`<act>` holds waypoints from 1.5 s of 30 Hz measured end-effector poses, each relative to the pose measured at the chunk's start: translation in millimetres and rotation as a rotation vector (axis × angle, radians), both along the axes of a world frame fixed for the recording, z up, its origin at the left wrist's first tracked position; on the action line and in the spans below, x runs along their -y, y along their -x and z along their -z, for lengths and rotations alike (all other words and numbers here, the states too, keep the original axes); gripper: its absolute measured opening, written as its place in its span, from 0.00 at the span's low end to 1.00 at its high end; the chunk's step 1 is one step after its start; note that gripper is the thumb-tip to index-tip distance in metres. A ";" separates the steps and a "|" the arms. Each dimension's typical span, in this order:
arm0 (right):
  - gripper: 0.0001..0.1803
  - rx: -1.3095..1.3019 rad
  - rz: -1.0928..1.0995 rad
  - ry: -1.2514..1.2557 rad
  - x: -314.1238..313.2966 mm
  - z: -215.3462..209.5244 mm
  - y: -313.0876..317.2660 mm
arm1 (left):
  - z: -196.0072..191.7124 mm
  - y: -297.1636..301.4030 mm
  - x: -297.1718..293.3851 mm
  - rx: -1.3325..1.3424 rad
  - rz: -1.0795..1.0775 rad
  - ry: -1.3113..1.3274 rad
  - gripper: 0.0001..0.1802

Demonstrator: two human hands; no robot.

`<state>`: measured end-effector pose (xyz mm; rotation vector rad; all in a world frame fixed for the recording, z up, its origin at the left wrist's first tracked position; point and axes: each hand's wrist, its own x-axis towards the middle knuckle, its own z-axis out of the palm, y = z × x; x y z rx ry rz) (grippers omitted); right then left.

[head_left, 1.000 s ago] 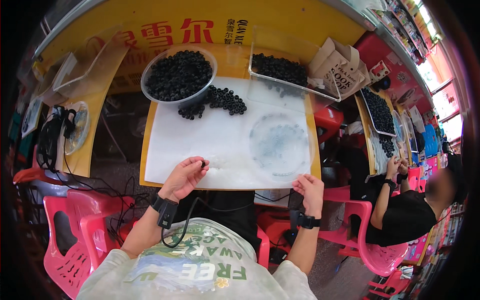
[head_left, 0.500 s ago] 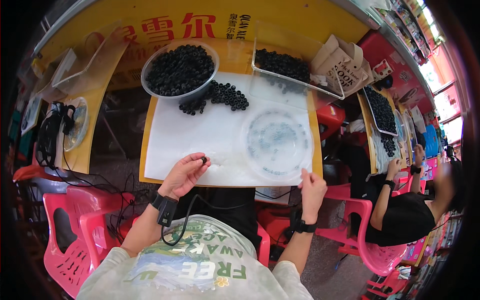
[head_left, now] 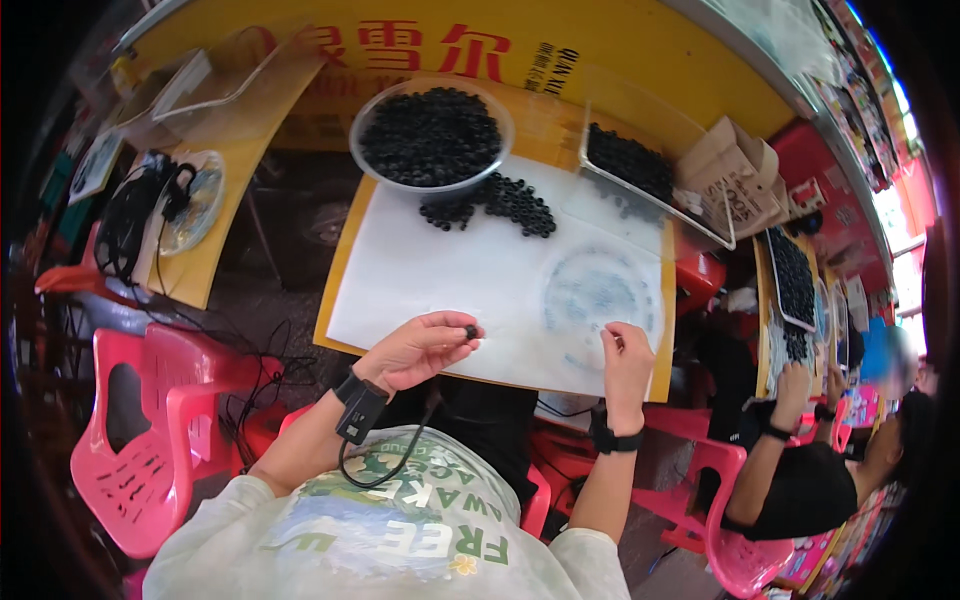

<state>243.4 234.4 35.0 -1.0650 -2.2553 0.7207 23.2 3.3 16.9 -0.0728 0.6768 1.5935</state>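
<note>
My left hand (head_left: pixel 418 350) pinches a small black ring (head_left: pixel 470 331) between thumb and fingers, over the near edge of a white sheet (head_left: pixel 460 270). My right hand (head_left: pixel 626 362) rests at the near right of the sheet, its fingertips touching the rim of a clear round lid (head_left: pixel 600 294) that lies flat there. A loose pile of black rings (head_left: pixel 495 202) lies at the sheet's far side. Behind it stands a clear bowl (head_left: pixel 432 138) filled with black rings. A clear tray (head_left: pixel 640 168) at the far right holds more of them.
The sheet lies on a yellow table (head_left: pixel 336 270). A cardboard box (head_left: pixel 735 172) stands at the far right. Pink plastic chairs (head_left: pixel 150 420) are at my left. Black cables (head_left: pixel 135 215) lie on a side table. Another person (head_left: pixel 810 470) sits at my right by another tray of rings (head_left: pixel 795 280).
My right hand has risen from below the table edge onto the sheet, reaching the clear lid. My left hand keeps its pinch on the ring, almost unmoved.
</note>
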 end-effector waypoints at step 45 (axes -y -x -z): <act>0.08 0.049 -0.335 -0.015 42.4 33.3 240.4 | 42.9 39.0 27.2 -0.021 -0.307 -0.216 0.10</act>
